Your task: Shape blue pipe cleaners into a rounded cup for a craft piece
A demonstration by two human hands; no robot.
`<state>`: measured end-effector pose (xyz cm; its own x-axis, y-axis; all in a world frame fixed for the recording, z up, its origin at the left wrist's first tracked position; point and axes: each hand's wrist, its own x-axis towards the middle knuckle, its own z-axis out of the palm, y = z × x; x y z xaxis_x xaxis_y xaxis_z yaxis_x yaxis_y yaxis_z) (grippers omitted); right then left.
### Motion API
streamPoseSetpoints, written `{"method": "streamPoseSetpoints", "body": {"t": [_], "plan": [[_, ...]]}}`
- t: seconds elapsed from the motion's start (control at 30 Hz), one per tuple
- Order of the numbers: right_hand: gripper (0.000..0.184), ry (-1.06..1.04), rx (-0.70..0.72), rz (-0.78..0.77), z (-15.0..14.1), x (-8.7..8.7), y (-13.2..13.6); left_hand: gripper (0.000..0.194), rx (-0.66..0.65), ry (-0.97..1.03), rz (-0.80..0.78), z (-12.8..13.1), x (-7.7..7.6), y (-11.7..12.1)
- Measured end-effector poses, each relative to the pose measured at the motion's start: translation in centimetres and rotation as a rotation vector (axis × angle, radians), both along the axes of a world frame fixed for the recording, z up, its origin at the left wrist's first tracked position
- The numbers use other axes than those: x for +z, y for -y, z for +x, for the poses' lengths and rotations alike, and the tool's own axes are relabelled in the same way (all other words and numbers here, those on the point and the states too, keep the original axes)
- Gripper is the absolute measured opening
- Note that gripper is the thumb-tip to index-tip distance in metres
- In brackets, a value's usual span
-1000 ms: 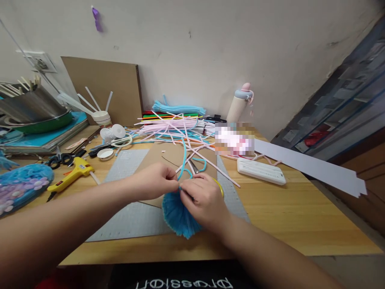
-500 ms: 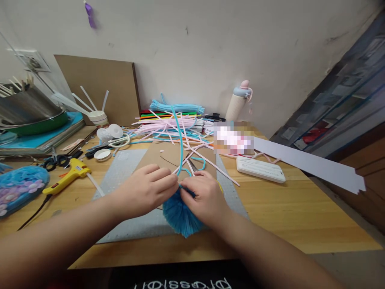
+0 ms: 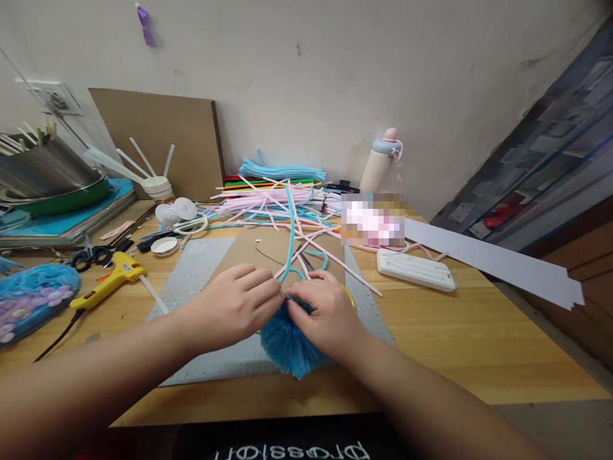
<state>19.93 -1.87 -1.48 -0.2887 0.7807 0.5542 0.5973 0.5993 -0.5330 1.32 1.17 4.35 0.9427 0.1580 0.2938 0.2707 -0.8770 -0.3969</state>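
A fluffy blue piece (image 3: 294, 348), built of fuzzy strips in a fan shape, is under my two hands above the grey cutting mat (image 3: 215, 364). My left hand (image 3: 244, 300) pinches a light-blue pipe cleaner (image 3: 291, 239) at the piece's upper edge; its free end rises away from me. Closed over the right part of the blue piece is my right hand (image 3: 325, 306), its thumb and fingertips meeting the left hand's. The exact pinch point is hidden by my fingers. Part of a yellow ring shape (image 3: 352, 297) shows behind the right hand.
Loose pink pipe cleaners (image 3: 258, 201) lie at the back below a blue bundle (image 3: 282, 170). Left are a yellow glue gun (image 3: 108, 281), black-handled scissors (image 3: 90, 255) and a paper cup (image 3: 158, 188). A white box (image 3: 416, 269) and a bottle (image 3: 378, 163) stand right.
The free end of the light-blue pipe cleaner has swung slightly right and down. Both hands keep nearly the same place and grip.
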Motion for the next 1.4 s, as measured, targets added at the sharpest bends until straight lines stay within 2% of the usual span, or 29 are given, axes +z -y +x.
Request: {"method": "streamPoseSetpoints", "body": {"t": [0.23, 0.43, 0.5, 0.63, 0.73, 0.8, 0.9, 1.07, 1.27, 1.4], "plan": [[0.014, 0.009, 0.028, 0.006, 0.2, 0.0, 0.1, 0.021, 0.038, -0.009, -0.042, -0.1, -0.3, -0.2], [0.016, 0.06, 0.006, 0.081, 0.1, -0.1, 0.2, 0.02, 0.179, 0.047, -0.168, 0.5, -0.6, -0.1], [0.017, 0.072, 0.0, 0.112, 0.0, -0.2, 0.2, 0.015, 0.259, 0.05, -0.267, 0.8, -0.5, -0.1], [0.019, 0.094, -0.005, 0.144, -0.1, -0.3, 0.3, 0.006, 0.453, 0.089, -0.571, 1.3, -0.4, -0.2], [0.02, 0.104, -0.005, 0.141, -0.1, -0.3, 0.3, 0.004, 0.56, 0.089, -0.704, 1.4, -0.3, -0.5], [0.02, 0.094, -0.009, 0.124, 0.0, -0.2, 0.2, 0.005, 0.555, 0.086, -0.724, 1.4, -0.1, -0.6], [0.018, 0.07, -0.01, 0.071, 0.2, -0.1, -0.1, 0.008, 0.48, 0.135, -0.669, 1.0, -0.1, -0.5], [0.011, 0.017, -0.013, 0.02, 0.2, 0.1, 0.1, 0.015, 0.427, 0.202, -0.632, 0.4, -0.6, 0.6], [0.011, 0.031, 0.01, 0.138, 0.1, 0.5, 0.4, 0.016, 0.462, 0.332, -0.744, 0.8, -1.2, 1.3], [0.008, 0.052, -0.025, 0.171, 0.2, 0.6, 0.4, 0.019, 0.472, 0.39, -0.724, 1.3, -1.5, 1.6]]}}
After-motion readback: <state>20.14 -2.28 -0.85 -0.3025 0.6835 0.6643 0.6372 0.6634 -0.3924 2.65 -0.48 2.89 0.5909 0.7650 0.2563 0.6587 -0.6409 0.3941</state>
